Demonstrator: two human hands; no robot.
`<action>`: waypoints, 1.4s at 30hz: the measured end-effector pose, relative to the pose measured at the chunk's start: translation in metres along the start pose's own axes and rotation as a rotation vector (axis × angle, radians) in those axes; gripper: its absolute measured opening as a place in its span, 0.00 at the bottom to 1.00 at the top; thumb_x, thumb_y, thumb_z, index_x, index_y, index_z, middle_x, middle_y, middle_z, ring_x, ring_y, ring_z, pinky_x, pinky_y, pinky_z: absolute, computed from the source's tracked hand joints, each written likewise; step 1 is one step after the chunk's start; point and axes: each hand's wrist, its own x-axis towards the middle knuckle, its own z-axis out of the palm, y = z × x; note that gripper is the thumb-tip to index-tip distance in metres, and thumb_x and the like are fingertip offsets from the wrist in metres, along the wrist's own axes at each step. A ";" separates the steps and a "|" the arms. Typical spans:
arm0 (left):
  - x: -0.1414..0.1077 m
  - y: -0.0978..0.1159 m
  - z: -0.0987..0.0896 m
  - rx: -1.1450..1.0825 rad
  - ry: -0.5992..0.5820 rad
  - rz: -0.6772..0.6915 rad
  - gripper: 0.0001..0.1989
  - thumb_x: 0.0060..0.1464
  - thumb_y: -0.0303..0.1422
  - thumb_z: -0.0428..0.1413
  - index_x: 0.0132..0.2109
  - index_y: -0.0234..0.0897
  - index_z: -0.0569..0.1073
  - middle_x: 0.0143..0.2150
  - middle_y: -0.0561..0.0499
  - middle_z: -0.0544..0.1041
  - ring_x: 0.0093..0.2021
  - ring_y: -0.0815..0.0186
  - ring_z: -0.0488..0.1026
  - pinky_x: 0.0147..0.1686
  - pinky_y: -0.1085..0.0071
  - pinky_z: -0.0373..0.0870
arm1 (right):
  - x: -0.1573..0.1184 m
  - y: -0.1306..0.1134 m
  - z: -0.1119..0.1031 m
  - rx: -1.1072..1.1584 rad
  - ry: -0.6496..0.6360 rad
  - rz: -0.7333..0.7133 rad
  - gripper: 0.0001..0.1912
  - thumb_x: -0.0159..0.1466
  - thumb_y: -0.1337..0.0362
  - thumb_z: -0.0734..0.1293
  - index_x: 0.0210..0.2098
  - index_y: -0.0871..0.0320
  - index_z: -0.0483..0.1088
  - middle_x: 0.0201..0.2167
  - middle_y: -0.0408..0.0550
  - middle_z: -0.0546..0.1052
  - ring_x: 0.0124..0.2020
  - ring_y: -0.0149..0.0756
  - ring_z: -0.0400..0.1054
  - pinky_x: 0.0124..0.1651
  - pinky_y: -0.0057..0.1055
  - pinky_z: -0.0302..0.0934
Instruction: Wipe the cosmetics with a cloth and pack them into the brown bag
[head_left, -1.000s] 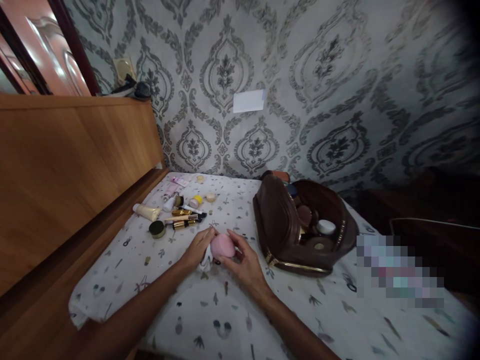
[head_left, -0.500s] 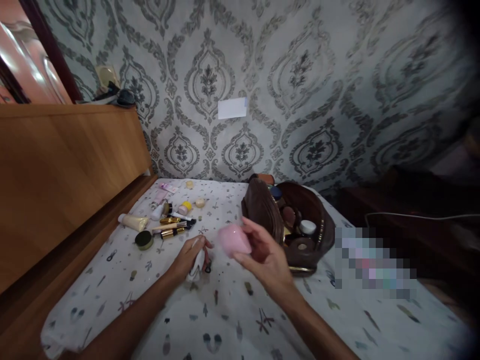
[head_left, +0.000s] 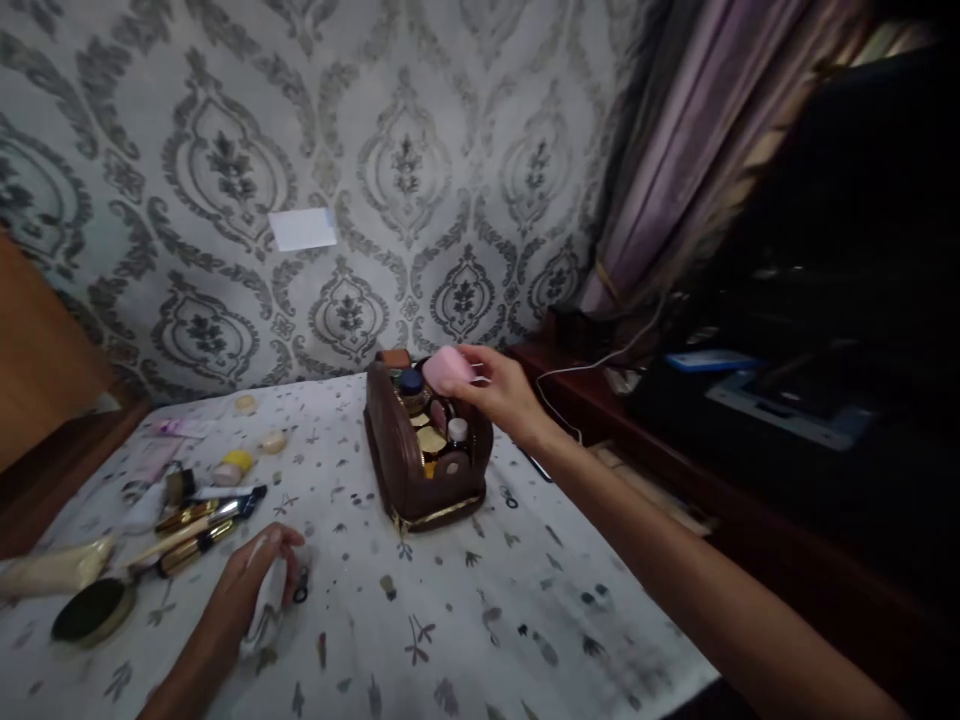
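Note:
My right hand (head_left: 499,392) is closed on a smooth pink piece with rounded corners (head_left: 448,368), whose exact kind I cannot make out. It is held over the far right side of an open brown cosmetic bag (head_left: 386,450). Inside the bag stand a dark-blue-capped jar (head_left: 411,383), a white-capped bottle (head_left: 457,432) and other cosmetics. Nearer to me, my left hand (head_left: 251,575) rests low over the patterned cloth, its fingers curled around a folded white wipe or cloth (head_left: 264,610).
Left of my left hand lie makeup brushes (head_left: 225,512), a dark green-lidded jar (head_left: 94,610), a cream tube (head_left: 64,568) and a yellow-lidded jar (head_left: 232,466). A wooden panel (head_left: 52,350) borders the left. A white cable (head_left: 592,365) runs along the dark furniture at right.
My right hand has carried the pink piece from above the cloth to over the bag. The view has swung right. My left hand still holds the white wipe or cloth.

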 end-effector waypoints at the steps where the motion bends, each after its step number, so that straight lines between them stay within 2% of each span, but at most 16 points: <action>1: 0.000 0.001 0.000 0.024 0.004 0.002 0.28 0.51 0.60 0.50 0.36 0.38 0.72 0.20 0.55 0.71 0.21 0.65 0.67 0.23 0.72 0.63 | 0.005 0.004 0.003 -0.099 -0.048 -0.009 0.29 0.49 0.59 0.75 0.49 0.63 0.72 0.45 0.54 0.77 0.43 0.42 0.72 0.45 0.36 0.65; 4: 0.001 0.005 0.000 0.084 -0.016 0.015 0.28 0.51 0.61 0.49 0.35 0.39 0.72 0.19 0.55 0.71 0.23 0.64 0.68 0.25 0.71 0.64 | 0.018 0.006 0.014 -0.395 -0.244 -0.049 0.24 0.51 0.60 0.74 0.46 0.62 0.74 0.40 0.49 0.78 0.41 0.40 0.71 0.43 0.31 0.62; 6: 0.001 0.006 0.000 0.112 -0.039 0.016 0.28 0.51 0.61 0.48 0.35 0.39 0.72 0.19 0.54 0.71 0.23 0.62 0.68 0.26 0.71 0.65 | 0.024 0.004 0.022 -0.569 -0.368 -0.053 0.24 0.52 0.59 0.74 0.47 0.61 0.74 0.41 0.50 0.78 0.42 0.41 0.71 0.41 0.29 0.60; 9: 0.001 0.007 0.002 0.130 -0.018 0.026 0.27 0.51 0.60 0.48 0.34 0.40 0.72 0.17 0.55 0.70 0.24 0.61 0.69 0.28 0.69 0.67 | 0.031 0.003 0.034 -0.762 -0.489 -0.032 0.23 0.53 0.57 0.73 0.45 0.62 0.74 0.44 0.55 0.77 0.45 0.45 0.72 0.41 0.29 0.60; 11: 0.000 0.008 0.004 0.126 0.007 0.037 0.27 0.50 0.61 0.48 0.33 0.40 0.72 0.17 0.54 0.69 0.23 0.61 0.68 0.27 0.69 0.66 | 0.034 0.005 0.041 -0.818 -0.524 -0.015 0.21 0.54 0.57 0.72 0.43 0.63 0.74 0.46 0.60 0.76 0.46 0.49 0.72 0.41 0.31 0.62; 15: -0.001 0.012 0.008 0.131 -0.017 0.029 0.29 0.49 0.62 0.48 0.33 0.40 0.73 0.18 0.54 0.70 0.22 0.62 0.68 0.25 0.70 0.65 | 0.038 0.014 0.052 -0.847 -0.552 0.022 0.18 0.60 0.57 0.67 0.44 0.64 0.74 0.49 0.66 0.74 0.46 0.52 0.73 0.40 0.34 0.64; 19: -0.001 0.013 0.006 0.147 -0.046 0.042 0.30 0.48 0.63 0.49 0.32 0.39 0.73 0.18 0.54 0.71 0.24 0.61 0.70 0.28 0.69 0.68 | 0.042 0.020 0.057 -0.862 -0.590 0.053 0.19 0.63 0.55 0.64 0.45 0.63 0.74 0.49 0.64 0.73 0.45 0.51 0.74 0.38 0.34 0.66; 22: 0.000 0.009 0.004 0.125 -0.068 0.020 0.30 0.49 0.62 0.50 0.34 0.38 0.74 0.21 0.53 0.73 0.23 0.63 0.69 0.26 0.70 0.67 | 0.043 0.020 0.058 -0.876 -0.606 0.060 0.19 0.65 0.56 0.63 0.46 0.64 0.74 0.49 0.63 0.74 0.46 0.51 0.74 0.40 0.33 0.66; 32: 0.004 0.000 0.001 0.122 -0.080 0.027 0.29 0.51 0.61 0.50 0.36 0.38 0.73 0.21 0.53 0.73 0.25 0.63 0.70 0.27 0.71 0.68 | 0.035 0.019 0.062 -0.917 -0.584 -0.010 0.19 0.67 0.63 0.60 0.54 0.67 0.64 0.51 0.66 0.71 0.51 0.52 0.71 0.47 0.37 0.66; 37: 0.001 0.006 0.002 0.103 -0.087 0.015 0.30 0.49 0.62 0.50 0.35 0.38 0.74 0.21 0.52 0.73 0.25 0.63 0.69 0.25 0.70 0.67 | 0.036 0.024 0.063 -0.932 -0.572 -0.039 0.18 0.67 0.65 0.60 0.54 0.68 0.64 0.51 0.66 0.71 0.51 0.52 0.71 0.48 0.37 0.65; 42: -0.002 0.010 0.007 0.096 -0.048 0.013 0.31 0.46 0.63 0.52 0.33 0.38 0.74 0.20 0.53 0.72 0.24 0.62 0.69 0.25 0.70 0.67 | 0.036 0.018 0.060 -0.942 -0.583 -0.036 0.19 0.67 0.62 0.60 0.53 0.68 0.65 0.50 0.65 0.72 0.49 0.50 0.72 0.46 0.36 0.65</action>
